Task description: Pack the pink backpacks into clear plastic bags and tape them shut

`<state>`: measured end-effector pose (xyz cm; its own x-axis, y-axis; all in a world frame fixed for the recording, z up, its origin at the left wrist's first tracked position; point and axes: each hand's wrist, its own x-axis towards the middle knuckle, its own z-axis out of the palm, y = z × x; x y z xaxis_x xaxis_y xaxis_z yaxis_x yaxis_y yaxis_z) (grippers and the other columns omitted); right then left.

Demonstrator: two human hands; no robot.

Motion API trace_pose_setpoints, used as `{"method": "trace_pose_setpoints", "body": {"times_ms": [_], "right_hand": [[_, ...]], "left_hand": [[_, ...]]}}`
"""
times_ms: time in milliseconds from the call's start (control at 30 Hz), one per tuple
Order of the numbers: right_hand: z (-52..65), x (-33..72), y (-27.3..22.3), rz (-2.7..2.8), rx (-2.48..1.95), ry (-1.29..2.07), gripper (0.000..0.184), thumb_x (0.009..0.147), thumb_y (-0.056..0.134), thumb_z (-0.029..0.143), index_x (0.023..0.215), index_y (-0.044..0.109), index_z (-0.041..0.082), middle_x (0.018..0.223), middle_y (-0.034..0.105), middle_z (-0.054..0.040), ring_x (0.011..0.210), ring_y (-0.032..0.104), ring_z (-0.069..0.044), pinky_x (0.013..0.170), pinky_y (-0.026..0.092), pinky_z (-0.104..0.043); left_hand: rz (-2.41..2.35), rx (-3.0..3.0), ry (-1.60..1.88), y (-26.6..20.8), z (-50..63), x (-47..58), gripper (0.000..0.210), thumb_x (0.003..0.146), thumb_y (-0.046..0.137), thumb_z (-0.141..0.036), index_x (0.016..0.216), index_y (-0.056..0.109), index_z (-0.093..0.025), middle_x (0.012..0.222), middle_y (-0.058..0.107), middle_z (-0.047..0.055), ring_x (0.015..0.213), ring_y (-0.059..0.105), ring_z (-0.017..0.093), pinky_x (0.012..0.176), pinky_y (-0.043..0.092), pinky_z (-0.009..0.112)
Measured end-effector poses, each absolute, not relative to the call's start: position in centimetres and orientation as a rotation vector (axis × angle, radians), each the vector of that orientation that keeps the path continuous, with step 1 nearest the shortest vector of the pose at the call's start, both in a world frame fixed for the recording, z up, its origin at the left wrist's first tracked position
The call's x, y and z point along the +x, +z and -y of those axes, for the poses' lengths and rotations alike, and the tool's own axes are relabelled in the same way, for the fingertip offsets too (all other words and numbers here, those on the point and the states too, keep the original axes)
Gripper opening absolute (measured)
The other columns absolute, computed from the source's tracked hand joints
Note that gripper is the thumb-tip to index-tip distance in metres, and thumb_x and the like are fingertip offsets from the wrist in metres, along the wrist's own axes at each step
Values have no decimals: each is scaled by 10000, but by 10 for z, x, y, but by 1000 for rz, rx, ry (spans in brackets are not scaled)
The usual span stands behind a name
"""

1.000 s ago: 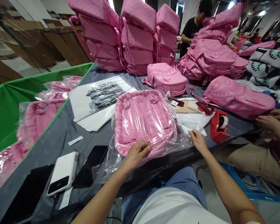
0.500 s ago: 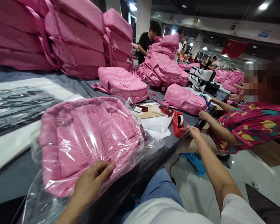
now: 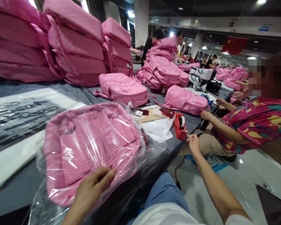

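A pink backpack (image 3: 91, 143) lies on the table inside a clear plastic bag (image 3: 152, 150), its ribbed back panel upward. At its near edge my left hand (image 3: 93, 186) is closed, thumb and fingers pinching the plastic. My right hand (image 3: 194, 143) is closed at the front of a red tape dispenser (image 3: 179, 128). Its fingertips pinch a short shiny strip of clear tape (image 3: 187, 134) at the dispenser's cutting end. A white tape roll (image 3: 182, 121) sits in the dispenser.
Stacked pink backpacks (image 3: 77, 43) stand at the back left. Flat printed plastic bags (image 3: 21, 112) lie at left. Tags (image 3: 140, 112) and white paper (image 3: 158, 128) lie beside the dispenser. A co-worker in a patterned shirt (image 3: 259, 125) sits at right, a hand near another pink backpack (image 3: 186, 99).
My right hand has closed from extended fingers into a pinch and shifted slightly down at the dispenser. My left hand stays on the plastic. The view has tilted slightly up.
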<state>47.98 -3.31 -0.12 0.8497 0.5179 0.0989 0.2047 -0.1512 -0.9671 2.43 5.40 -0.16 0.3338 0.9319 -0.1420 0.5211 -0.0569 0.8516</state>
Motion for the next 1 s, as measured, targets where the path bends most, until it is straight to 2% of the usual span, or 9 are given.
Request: {"method": "trace_pose_setpoints", "body": {"times_ms": [133, 233, 300, 400, 500, 633, 733, 867, 1000], "right_hand": [[28, 444, -10, 604, -1555, 603, 485, 885, 633, 556, 670, 310, 264, 515, 287, 104, 430, 279, -104, 408, 273, -207], [21, 404, 4, 739, -1394, 890, 468, 913, 649, 515, 686, 331, 258, 544, 219, 111, 426, 180, -93, 381, 235, -198], [18, 377, 24, 864, -1244, 1086, 437, 937, 619, 559, 733, 374, 260, 558, 195, 112, 436, 131, -94, 381, 216, -202], [4, 342, 63, 1209, -1117, 1307, 480, 893, 647, 655, 769, 412, 256, 552, 239, 110, 456, 152, -89, 422, 215, -216], [-31, 308, 99, 1819, -1107, 1378, 529, 839, 674, 700, 744, 463, 224, 602, 368, 75, 528, 281, -91, 506, 266, -227], [-85, 262, 117, 2634, -1033, 1103, 392, 913, 658, 534, 742, 536, 204, 629, 459, 53, 592, 367, -106, 582, 261, -247], [-109, 240, 107, 2979, -1296, 776, 288, 861, 773, 411, 743, 596, 217, 627, 547, 48, 578, 429, -110, 574, 220, -263], [-118, 245, 87, 2790, -1686, 559, 361, 755, 873, 495, 874, 646, 241, 719, 647, 28, 642, 544, -147, 573, 252, -249], [-95, 265, 77, 2422, -1800, 240, 237, 890, 771, 407, 882, 622, 223, 707, 638, 11, 629, 542, -154, 582, 260, -252]], "left_hand": [[-1257, 1590, 558, 11, -51, 29, 626, 667, 603, -816, 554, 564, -202, 515, 508, -13, 523, 448, 137, 513, 361, 257], [-1222, 1546, 617, 20, -45, 33, 552, 691, 627, -724, 536, 545, -202, 515, 498, -13, 531, 441, 129, 539, 356, 261], [-1210, 1510, 662, 21, -44, 36, 500, 694, 630, -669, 534, 535, -205, 518, 498, -14, 530, 438, 126, 550, 350, 267], [-1208, 1453, 711, 15, -47, 38, 440, 700, 611, -615, 551, 517, -212, 525, 492, -20, 519, 431, 121, 540, 333, 270], [-1249, 1461, 759, 6, -51, 38, 404, 723, 600, -576, 565, 502, -217, 533, 491, -25, 530, 436, 124, 540, 333, 268], [-1278, 1507, 757, 2, -50, 38, 367, 761, 581, -540, 594, 510, -221, 546, 496, -30, 556, 450, 137, 561, 341, 271], [-1319, 1584, 723, 5, -49, 38, 330, 793, 558, -476, 590, 510, -221, 565, 522, -24, 580, 471, 146, 597, 344, 285], [-1409, 1735, 705, 8, -47, 38, 320, 840, 556, -381, 572, 495, -217, 587, 554, -13, 622, 500, 161, 639, 335, 302], [-1398, 1768, 684, 7, -47, 37, 307, 862, 566, -341, 585, 515, -216, 613, 577, -10, 651, 519, 170, 658, 336, 304]]}}
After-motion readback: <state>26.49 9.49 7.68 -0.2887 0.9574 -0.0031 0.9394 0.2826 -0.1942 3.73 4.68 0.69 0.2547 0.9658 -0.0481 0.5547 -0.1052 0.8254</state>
